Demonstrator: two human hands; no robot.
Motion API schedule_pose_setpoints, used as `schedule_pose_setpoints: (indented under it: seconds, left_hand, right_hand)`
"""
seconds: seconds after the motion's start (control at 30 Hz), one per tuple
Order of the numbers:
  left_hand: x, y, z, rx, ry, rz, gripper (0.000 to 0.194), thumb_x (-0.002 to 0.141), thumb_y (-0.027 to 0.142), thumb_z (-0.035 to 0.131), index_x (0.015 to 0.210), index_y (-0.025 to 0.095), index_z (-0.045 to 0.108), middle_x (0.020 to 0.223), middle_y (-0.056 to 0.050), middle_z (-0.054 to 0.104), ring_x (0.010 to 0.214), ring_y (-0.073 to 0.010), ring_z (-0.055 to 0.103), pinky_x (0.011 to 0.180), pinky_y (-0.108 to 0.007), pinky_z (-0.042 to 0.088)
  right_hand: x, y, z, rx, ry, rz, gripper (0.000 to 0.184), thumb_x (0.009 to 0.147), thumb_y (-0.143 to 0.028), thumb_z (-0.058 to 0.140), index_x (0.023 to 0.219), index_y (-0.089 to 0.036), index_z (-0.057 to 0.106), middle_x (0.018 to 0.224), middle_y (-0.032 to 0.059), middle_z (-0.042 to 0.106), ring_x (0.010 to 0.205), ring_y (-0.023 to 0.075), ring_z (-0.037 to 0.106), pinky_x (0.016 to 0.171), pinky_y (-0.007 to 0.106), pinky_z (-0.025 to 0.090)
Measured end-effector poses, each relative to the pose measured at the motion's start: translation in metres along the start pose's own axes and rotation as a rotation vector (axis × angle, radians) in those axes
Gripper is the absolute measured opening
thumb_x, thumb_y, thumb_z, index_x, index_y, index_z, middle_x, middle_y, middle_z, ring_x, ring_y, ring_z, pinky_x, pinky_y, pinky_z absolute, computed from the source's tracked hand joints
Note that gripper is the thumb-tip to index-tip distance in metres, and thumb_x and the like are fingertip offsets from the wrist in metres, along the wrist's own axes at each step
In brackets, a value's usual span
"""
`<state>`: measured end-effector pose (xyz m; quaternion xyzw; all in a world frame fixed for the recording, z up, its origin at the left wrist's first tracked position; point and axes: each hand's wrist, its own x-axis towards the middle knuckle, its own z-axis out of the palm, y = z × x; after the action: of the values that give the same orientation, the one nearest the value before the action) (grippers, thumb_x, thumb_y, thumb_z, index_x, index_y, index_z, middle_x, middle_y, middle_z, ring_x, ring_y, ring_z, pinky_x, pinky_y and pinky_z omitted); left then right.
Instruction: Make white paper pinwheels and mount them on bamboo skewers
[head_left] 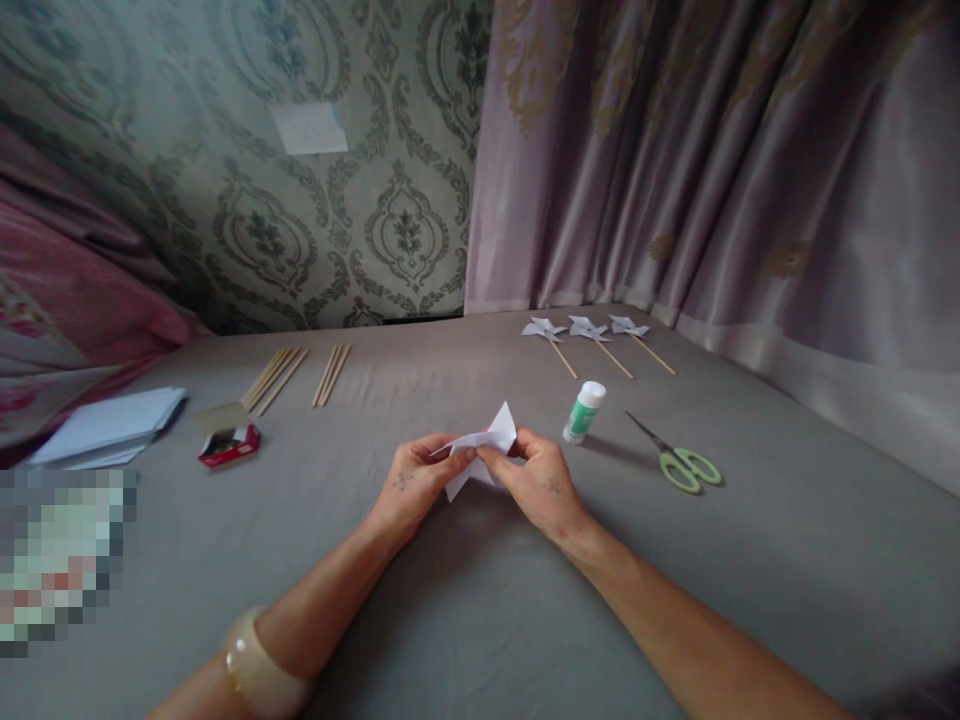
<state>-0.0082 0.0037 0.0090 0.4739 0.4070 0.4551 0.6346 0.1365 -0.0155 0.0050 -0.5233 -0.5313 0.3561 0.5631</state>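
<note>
We sit at a bed or table with a gray cloth (420, 640) on it, and a glue stick (584, 412) stands there with its white cap on top. Just to the left of the glue stick, and a little closer to us, is our white paper pinwheel (496, 436). We hold it up in both hands. Our left hand (424, 478) pinches its left side, and our right hand (541, 478) pinches the side nearest the glue stick. Our two thumbs almost meet in the middle of the paper. Some pointy bits stick out above and below them. We cannot see all our fingers, because the paper and our hands hide some.

To the right of the glue stick lie scissors (679, 465) with green handles. Behind the glue stick are three pinwheels on sticks (589, 329), all in a row. Far to the left of the glue stick, we see a group of three wooden sticks (331, 375), then a bigger bunch of sticks (271, 377). Out that way too is a little red box (232, 445) with its flap up. What's inside is too small to tell. Farthest left of the glue stick is a pile of white paper (109, 425).
</note>
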Motion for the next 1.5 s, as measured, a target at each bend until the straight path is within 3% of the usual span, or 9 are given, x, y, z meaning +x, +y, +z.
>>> schedule_pose_setpoints:
  seconds: [0.7, 1.2, 1.5]
  left_hand:
    - [-0.001, 0.001, 0.002, 0.113, 0.045, -0.09, 0.035, 0.058, 0.039, 0.079, 0.081, 0.014, 0.075, 0.068, -0.004, 0.071, 0.052, -0.0109, 0.055, 0.05, -0.021, 0.037]
    - [0.001, -0.003, -0.001, 0.115, 0.062, -0.065, 0.025, 0.058, 0.03, 0.076, 0.077, 0.015, 0.076, 0.065, -0.003, 0.069, 0.052, -0.0117, 0.053, 0.051, -0.022, 0.036]
    - [0.003, -0.007, -0.002, 0.112, 0.058, -0.042, 0.026, 0.057, 0.031, 0.077, 0.077, 0.014, 0.076, 0.065, -0.004, 0.069, 0.053, -0.0117, 0.053, 0.052, -0.022, 0.035]
  right_hand:
    - [-0.004, 0.009, 0.002, -0.026, 0.007, 0.061, 0.031, 0.072, -0.043, 0.068, 0.085, -0.014, 0.073, 0.076, 0.0044, 0.071, 0.071, 0.0183, 0.061, 0.068, 0.03, 0.047]
    - [-0.004, 0.008, 0.004, -0.059, 0.026, 0.062, 0.026, 0.074, -0.038, 0.066, 0.083, -0.015, 0.073, 0.073, 0.004, 0.071, 0.069, 0.0183, 0.061, 0.065, 0.028, 0.047]
    - [-0.004, 0.015, 0.004, -0.05, 0.024, 0.058, 0.023, 0.073, -0.036, 0.067, 0.082, -0.016, 0.073, 0.075, 0.0037, 0.072, 0.073, 0.0184, 0.062, 0.071, 0.03, 0.047]
